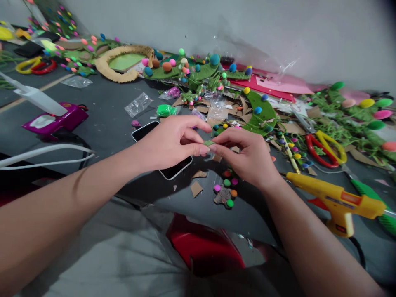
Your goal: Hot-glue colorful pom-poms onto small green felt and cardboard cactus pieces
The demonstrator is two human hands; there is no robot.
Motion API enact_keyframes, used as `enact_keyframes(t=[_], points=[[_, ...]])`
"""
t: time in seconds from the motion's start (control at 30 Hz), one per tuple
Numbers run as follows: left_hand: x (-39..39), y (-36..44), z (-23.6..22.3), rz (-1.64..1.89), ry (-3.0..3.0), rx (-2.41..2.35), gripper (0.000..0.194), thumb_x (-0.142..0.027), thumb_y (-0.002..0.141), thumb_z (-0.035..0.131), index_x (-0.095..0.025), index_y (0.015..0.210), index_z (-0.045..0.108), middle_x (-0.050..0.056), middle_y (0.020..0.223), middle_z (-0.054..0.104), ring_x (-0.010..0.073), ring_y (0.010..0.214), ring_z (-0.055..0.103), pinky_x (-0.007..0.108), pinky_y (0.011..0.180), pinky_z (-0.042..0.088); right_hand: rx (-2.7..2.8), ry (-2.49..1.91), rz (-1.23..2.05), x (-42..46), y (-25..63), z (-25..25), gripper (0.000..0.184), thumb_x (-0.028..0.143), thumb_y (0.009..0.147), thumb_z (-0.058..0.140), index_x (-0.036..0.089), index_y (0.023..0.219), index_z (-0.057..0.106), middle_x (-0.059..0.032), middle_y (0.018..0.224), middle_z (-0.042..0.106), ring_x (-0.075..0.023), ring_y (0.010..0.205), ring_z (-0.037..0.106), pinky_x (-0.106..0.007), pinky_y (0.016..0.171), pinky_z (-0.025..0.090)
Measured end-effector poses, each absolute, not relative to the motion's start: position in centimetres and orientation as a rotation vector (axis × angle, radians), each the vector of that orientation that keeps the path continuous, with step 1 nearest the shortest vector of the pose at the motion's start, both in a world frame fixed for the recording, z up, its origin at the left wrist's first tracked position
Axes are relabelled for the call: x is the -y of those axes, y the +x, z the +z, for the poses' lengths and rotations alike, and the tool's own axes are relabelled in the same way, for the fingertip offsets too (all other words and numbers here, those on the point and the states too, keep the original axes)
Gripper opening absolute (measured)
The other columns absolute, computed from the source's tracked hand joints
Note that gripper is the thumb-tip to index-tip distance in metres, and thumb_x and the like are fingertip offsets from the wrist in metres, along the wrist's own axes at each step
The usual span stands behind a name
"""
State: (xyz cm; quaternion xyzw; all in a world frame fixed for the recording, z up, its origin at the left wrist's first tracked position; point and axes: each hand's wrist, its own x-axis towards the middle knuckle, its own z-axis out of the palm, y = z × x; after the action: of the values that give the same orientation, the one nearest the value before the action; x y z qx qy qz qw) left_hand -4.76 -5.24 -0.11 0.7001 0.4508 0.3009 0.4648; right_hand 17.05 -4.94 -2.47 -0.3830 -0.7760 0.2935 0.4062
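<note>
My left hand (173, 140) and my right hand (247, 154) meet over the dark table, and both pinch one small green felt piece (209, 142) between thumb and fingertips. Under my left hand lies a black phone (148, 130) with a white edge. Below the hands sits a small cluster of coloured pom-poms on a grey scrap (225, 194). Brown cardboard scraps (196, 188) lie beside it.
A yellow glue gun (337, 202) lies at the right. Red and yellow scissors (326, 148) sit behind it. Green felt shapes with pom-poms (198, 72), a straw ring (123, 62) and plastic bags (137, 104) crowd the back. A purple device (55, 119) and white cables (46, 156) are at the left.
</note>
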Motion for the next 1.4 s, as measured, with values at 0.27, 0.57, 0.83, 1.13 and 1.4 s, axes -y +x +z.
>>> enact_keyframes(t=[0.27,0.57,0.83,1.13,1.4], points=[[5.3,-5.0,-0.3,0.777,1.694,-1.092,0.047,-0.014,0.081,0.075,-0.020,0.126,0.062,0.006,0.113,0.078,0.0246,0.108,0.075,0.037,0.095,0.059,1.873,-1.075,0.881,4.4,17.9,-2.5,0.033,0.033,0.077,0.087,0.019,0.106,0.079,-0.0040,0.097,0.077,-0.0158,0.079,0.068,-0.029,0.069,0.055],[5.6,-4.6,-0.1,0.716,1.633,-1.055,0.056,-0.027,0.080,0.081,-0.020,0.131,0.059,0.005,0.102,0.082,0.0256,0.097,0.079,0.037,0.087,0.061,2.021,-0.894,0.784,4.8,17.2,-3.3,0.023,0.030,0.087,0.079,0.022,0.108,0.080,-0.0043,0.101,0.075,-0.0154,0.083,0.068,-0.029,0.072,0.054],[5.2,-4.5,0.1,0.748,1.555,-1.149,0.037,-0.027,0.086,0.075,-0.019,0.122,0.065,0.003,0.087,0.081,0.0244,0.089,0.079,0.036,0.080,0.064,1.982,-0.943,0.669,4.7,17.5,-2.5,0.010,0.029,0.090,0.075,0.019,0.087,0.077,-0.0009,0.082,0.073,-0.0140,0.075,0.064,-0.028,0.069,0.051],[5.6,-4.4,0.6,0.822,1.297,-1.071,0.046,-0.011,0.083,0.070,-0.019,0.128,0.065,0.009,0.116,0.077,0.0267,0.111,0.075,0.041,0.096,0.062,1.958,-0.962,0.683,4.6,17.8,-2.9,0.041,0.045,0.082,0.082,0.026,0.118,0.076,-0.0055,0.111,0.073,-0.0195,0.089,0.067,-0.034,0.076,0.056],[5.5,-4.6,0.0,0.710,1.609,-1.097,0.058,-0.031,0.081,0.082,-0.020,0.134,0.060,0.006,0.103,0.082,0.0275,0.101,0.077,0.042,0.093,0.060,2.051,-0.892,0.525,5.1,16.9,-3.1,0.016,0.036,0.094,0.071,0.023,0.096,0.080,-0.0048,0.094,0.075,-0.0192,0.087,0.069,-0.034,0.078,0.053]])
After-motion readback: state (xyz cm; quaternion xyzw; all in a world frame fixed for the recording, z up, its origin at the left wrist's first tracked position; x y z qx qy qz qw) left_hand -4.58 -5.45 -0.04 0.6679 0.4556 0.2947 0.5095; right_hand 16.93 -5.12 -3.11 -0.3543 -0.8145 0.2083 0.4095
